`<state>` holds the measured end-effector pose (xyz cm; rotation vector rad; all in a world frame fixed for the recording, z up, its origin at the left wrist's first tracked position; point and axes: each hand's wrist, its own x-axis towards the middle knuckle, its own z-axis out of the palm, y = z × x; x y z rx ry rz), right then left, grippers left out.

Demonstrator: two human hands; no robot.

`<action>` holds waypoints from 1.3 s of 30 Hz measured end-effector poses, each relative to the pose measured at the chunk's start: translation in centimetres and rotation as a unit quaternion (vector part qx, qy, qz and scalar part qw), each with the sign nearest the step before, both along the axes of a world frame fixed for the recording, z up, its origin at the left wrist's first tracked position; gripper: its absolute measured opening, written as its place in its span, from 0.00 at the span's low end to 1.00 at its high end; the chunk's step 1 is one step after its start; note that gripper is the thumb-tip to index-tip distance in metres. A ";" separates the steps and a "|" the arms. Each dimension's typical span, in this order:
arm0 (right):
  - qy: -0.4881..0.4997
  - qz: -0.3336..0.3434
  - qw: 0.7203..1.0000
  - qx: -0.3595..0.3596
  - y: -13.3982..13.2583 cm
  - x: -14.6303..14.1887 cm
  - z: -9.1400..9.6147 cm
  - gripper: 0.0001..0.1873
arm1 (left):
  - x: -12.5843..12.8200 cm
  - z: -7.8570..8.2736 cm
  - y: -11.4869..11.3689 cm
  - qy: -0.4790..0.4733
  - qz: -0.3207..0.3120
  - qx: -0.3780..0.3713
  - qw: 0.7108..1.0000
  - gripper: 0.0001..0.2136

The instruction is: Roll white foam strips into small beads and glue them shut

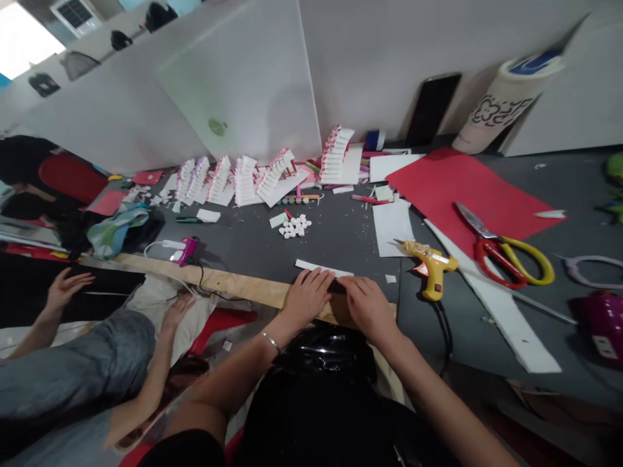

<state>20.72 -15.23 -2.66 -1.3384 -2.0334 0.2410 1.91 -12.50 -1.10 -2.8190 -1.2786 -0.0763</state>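
Note:
My left hand and my right hand rest side by side at the near edge of the grey table, fingers curled down over a small dark object pinched between them. A thin white foam strip lies just beyond my fingertips. A black plastic bag sits on my lap under my wrists. A yellow glue gun lies just right of my right hand.
Red-and-yellow scissors lie on a red sheet. White foam stair models line the back wall. Small white caps sit mid-table. A purple glue gun lies left. Another person's hands rest at the left.

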 end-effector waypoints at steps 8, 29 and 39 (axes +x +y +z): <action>-0.097 -0.013 0.995 -0.031 0.4 -1.3 -0.8 0.21 | -2.7 -0.7 1.7 -0.067 -0.033 -0.010 0.997 0.15; -0.211 -0.075 0.973 -0.052 2.8 -2.2 0.9 0.09 | -4.2 -0.9 7.9 -0.108 -0.149 -0.072 0.980 0.11; -0.212 -0.083 0.972 -0.059 3.3 -2.4 0.8 0.11 | -4.2 -1.6 7.8 -0.139 -0.106 -0.101 0.979 0.11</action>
